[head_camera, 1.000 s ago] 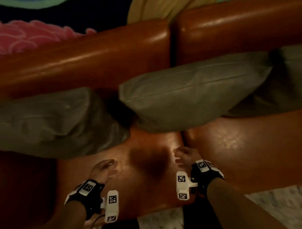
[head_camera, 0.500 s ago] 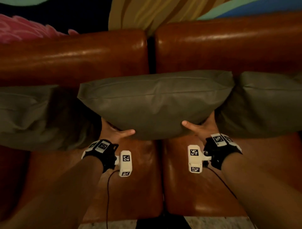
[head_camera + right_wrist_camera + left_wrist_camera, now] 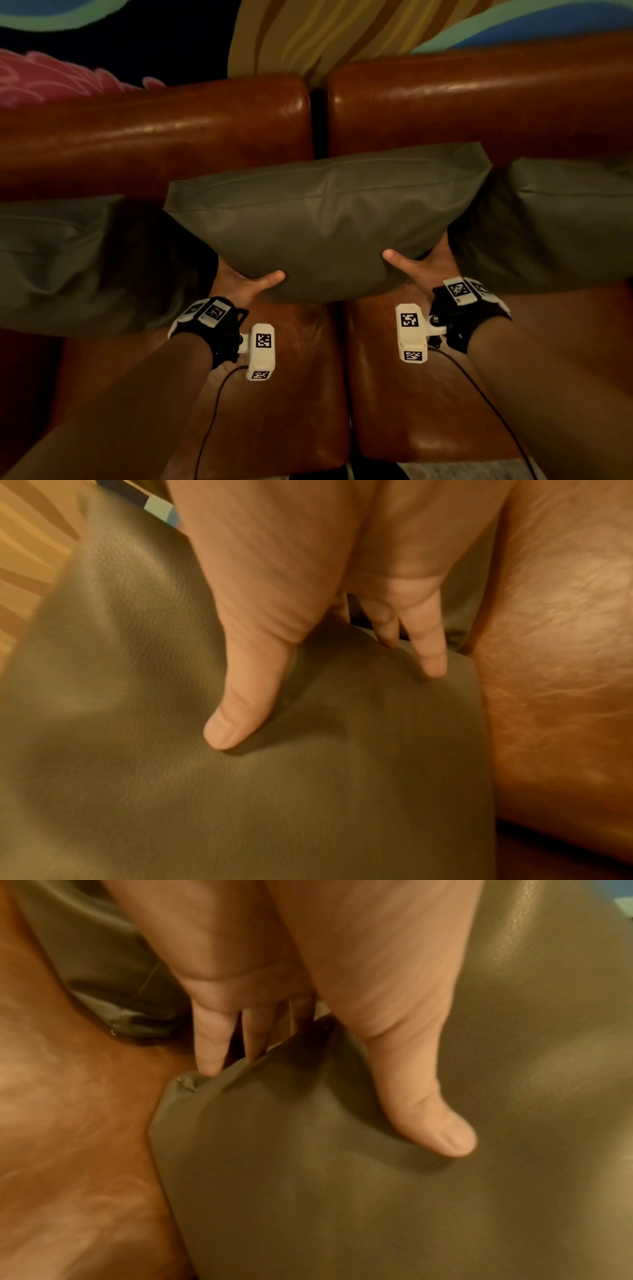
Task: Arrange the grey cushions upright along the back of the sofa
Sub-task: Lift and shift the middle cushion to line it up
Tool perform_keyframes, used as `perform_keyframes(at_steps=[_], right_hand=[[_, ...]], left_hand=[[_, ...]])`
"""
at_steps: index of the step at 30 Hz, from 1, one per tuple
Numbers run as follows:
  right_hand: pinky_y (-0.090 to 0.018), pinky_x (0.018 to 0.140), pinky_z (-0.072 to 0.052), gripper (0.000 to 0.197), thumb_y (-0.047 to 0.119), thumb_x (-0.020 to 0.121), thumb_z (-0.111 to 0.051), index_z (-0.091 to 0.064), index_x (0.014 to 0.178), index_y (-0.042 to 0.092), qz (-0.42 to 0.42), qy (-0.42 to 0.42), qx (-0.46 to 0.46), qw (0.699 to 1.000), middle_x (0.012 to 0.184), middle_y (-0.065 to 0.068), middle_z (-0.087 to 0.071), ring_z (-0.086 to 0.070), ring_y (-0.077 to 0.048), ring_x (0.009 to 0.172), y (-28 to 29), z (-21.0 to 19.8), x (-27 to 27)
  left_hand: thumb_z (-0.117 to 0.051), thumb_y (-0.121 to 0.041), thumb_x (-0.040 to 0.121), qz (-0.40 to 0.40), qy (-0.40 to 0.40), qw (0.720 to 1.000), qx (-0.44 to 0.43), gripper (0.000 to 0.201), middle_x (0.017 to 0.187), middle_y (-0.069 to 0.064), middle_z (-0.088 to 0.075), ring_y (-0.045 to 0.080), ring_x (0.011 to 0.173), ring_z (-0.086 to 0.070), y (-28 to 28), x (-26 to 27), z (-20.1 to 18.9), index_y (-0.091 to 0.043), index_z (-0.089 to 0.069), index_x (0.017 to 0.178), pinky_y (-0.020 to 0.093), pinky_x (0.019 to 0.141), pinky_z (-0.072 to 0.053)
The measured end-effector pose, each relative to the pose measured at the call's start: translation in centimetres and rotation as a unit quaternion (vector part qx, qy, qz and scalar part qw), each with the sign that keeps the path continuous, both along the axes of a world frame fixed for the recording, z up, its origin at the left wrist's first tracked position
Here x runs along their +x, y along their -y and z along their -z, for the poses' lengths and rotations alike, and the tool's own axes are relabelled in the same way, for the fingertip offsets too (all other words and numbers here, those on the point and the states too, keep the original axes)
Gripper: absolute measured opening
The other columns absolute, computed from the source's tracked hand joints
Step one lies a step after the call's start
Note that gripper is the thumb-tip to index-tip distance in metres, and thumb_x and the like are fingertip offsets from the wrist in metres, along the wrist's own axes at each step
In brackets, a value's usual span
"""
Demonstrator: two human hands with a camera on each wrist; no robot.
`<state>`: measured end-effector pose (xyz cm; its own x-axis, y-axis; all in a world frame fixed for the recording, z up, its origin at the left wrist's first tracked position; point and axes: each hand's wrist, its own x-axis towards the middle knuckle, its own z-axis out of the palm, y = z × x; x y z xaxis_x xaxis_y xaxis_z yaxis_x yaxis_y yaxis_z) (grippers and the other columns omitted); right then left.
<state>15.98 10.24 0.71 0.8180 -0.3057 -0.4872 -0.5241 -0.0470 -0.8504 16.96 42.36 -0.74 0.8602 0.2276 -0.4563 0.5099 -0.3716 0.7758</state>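
Observation:
A grey leather cushion (image 3: pixel 322 219) leans against the brown sofa back (image 3: pixel 154 137) at the centre, over the seam between two seats. My left hand (image 3: pixel 246 281) grips its lower left corner, thumb on the front face, fingers tucked behind. My right hand (image 3: pixel 418 263) grips the lower right corner the same way. In the left wrist view the thumb (image 3: pixel 428 1118) dents the cushion (image 3: pixel 342 1191); in the right wrist view the thumb (image 3: pixel 240 710) presses the grey cushion (image 3: pixel 240 791). Two more grey cushions stand at the left (image 3: pixel 68 260) and right (image 3: pixel 555 222).
Brown leather seat cushions (image 3: pixel 274 394) spread below the hands, with a gap between them. A painted wall (image 3: pixel 308 31) rises behind the sofa. A strip of pale floor (image 3: pixel 462 471) shows at the bottom edge.
A second ago both hands hovered above the seat, holding nothing. They have reached forward and taken hold of the middle cushion's lower corners; since half a second ago little has changed.

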Motion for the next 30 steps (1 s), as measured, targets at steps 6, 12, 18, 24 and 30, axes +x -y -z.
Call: perform_keyframes(at_steps=[6,12,18,24,30], right_hand=[[-0.055,0.111,-0.049,0.074,0.013,0.082,-0.086,-0.049,0.146,0.010,-0.039,-0.107,-0.013,0.993,0.145,-0.014,-0.061,-0.060,-0.031,0.130,2.3,1.6,-4.0],[-0.048,0.094,-0.058,0.044,0.018,0.094,-0.075,-0.062,0.134,0.005,-0.031,-0.266,-0.019,0.963,0.123,-0.022,-0.068,-0.068,-0.036,0.106,10.2,3.1,-10.8],[-0.058,0.097,-0.057,0.097,0.045,0.077,-0.087,-0.040,0.154,0.011,0.074,-0.251,-0.050,0.964,0.147,-0.023,-0.057,-0.066,-0.040,0.104,25.7,3.3,-12.4],[-0.054,0.112,-0.047,0.134,0.033,0.063,-0.098,-0.009,0.163,0.033,0.108,-0.101,-0.076,0.986,0.166,-0.014,-0.031,-0.039,-0.029,0.148,42.4,1.8,-7.8],[-0.002,0.073,-0.053,0.102,-0.018,0.073,-0.082,-0.027,0.156,0.005,-0.025,0.021,-0.004,0.999,0.143,-0.006,-0.053,-0.065,0.013,0.104,45.5,1.7,-2.3]], left_hand=[[-0.084,-0.054,0.067,-0.045,-0.112,0.992,-0.022,0.091,0.143,0.002,-0.054,0.028,0.133,-0.051,2.4,-3.2,-0.7,-0.022,-0.046,0.143,0.044,0.110,-0.040],[-0.060,-0.044,0.093,-0.031,-0.296,0.951,-0.083,0.033,0.117,0.018,-0.065,0.030,0.102,-0.061,11.4,-9.3,-1.3,-0.014,-0.062,0.107,0.041,0.088,-0.048],[-0.081,-0.016,0.079,0.143,-0.186,0.970,-0.065,0.047,0.123,0.005,-0.064,0.027,0.113,-0.063,26.4,-9.0,0.4,-0.023,-0.059,0.120,0.039,0.098,-0.050],[-0.081,0.010,0.069,0.001,-0.038,0.991,-0.130,0.110,0.141,-0.007,-0.041,0.012,0.125,-0.046,40.0,-3.7,-1.5,-0.025,-0.021,0.154,0.027,0.091,-0.047],[-0.096,-0.032,0.034,-0.051,-0.007,0.998,-0.034,0.130,0.141,0.006,-0.054,0.024,0.126,-0.056,42.0,-1.8,-0.9,-0.028,-0.029,0.146,0.050,0.107,-0.046]])
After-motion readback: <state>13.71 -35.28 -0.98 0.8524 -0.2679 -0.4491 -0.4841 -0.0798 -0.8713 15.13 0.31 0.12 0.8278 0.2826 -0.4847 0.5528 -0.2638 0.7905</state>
